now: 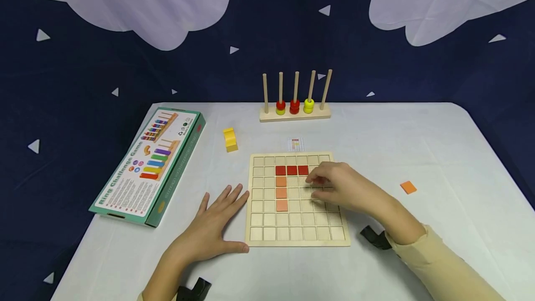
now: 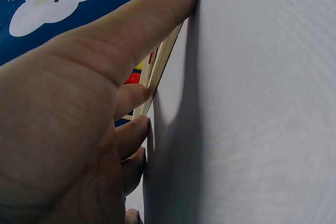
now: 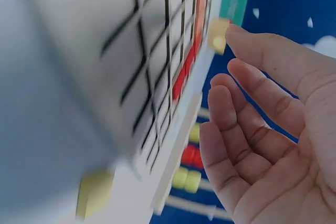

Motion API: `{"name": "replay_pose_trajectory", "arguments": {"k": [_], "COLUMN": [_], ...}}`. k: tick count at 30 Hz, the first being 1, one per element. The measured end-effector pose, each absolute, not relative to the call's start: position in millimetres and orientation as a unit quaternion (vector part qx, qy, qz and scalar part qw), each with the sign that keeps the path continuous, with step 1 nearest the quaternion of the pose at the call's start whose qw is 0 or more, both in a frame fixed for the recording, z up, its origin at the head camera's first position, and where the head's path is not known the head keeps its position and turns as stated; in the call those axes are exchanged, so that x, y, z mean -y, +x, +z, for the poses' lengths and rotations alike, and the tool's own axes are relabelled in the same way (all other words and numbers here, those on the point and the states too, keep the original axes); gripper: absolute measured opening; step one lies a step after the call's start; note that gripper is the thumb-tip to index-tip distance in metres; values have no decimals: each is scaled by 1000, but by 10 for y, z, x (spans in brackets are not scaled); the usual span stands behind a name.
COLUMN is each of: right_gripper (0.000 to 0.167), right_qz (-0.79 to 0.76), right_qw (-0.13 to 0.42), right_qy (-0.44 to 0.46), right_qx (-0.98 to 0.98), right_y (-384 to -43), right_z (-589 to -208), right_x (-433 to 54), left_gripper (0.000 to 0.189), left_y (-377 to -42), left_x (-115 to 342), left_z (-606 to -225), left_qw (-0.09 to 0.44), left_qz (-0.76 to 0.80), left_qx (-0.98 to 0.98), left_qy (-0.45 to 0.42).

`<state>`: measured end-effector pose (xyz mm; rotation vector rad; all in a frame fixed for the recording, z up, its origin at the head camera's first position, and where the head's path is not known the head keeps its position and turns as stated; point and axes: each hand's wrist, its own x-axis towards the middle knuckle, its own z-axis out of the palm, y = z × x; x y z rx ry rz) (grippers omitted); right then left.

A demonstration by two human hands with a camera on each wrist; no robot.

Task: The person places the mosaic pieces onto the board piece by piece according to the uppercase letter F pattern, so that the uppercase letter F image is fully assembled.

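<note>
A square wooden grid board (image 1: pixel 298 244) lies on the white table. Three red tiles (image 1: pixel 291 170) form a row near its top, with three orange tiles (image 1: pixel 282 193) in a column below the leftmost. My left hand (image 1: pixel 211 231) rests beside the board, fingers spread, thumb and fingertips at its left edge. Over the board's right side is my right hand (image 1: pixel 349 187), thumb and fingers apart. In the right wrist view that hand (image 3: pixel 257 124) has loosely bent fingers and nothing between them. A small printed pattern card (image 1: pixel 296 144) lies just behind the board.
One loose orange tile (image 1: pixel 408 187) lies on the table at the right. A wooden peg stand (image 1: pixel 267 116) with red and yellow rings stands at the back. On the left are a yellow curved block (image 1: pixel 230 140) and a green-edged game box (image 1: pixel 146 166).
</note>
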<state>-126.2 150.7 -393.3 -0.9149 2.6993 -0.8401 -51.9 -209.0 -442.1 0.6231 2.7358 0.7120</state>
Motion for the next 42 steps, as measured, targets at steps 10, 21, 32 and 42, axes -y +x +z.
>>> {"name": "replay_pose_trajectory", "arguments": {"k": [10, 21, 32, 42], "right_gripper": [32, 45, 54, 48], "right_qz": [-258, -247, -239, -278], "right_qw": [69, 58, 110, 88], "right_qy": [-226, -143, -90, -113], "right_qx": [-937, -957, -960, -950], "right_y": [-1232, -1213, -1152, -1106], "right_z": [-3829, -4004, -4150, -4265], "right_x": [-2220, -3055, -3482, -3618], "left_gripper": [118, 118, 119, 119], "left_y": [-515, -513, -516, -518], "left_x": [2091, 2089, 2087, 2078], "left_z": [-4426, -4427, -4431, -4417], "left_qw": [122, 122, 120, 123], "left_qz": [245, 244, 241, 241], "left_qx": [-938, -939, -939, -939], "left_qy": [211, 211, 212, 211]}}
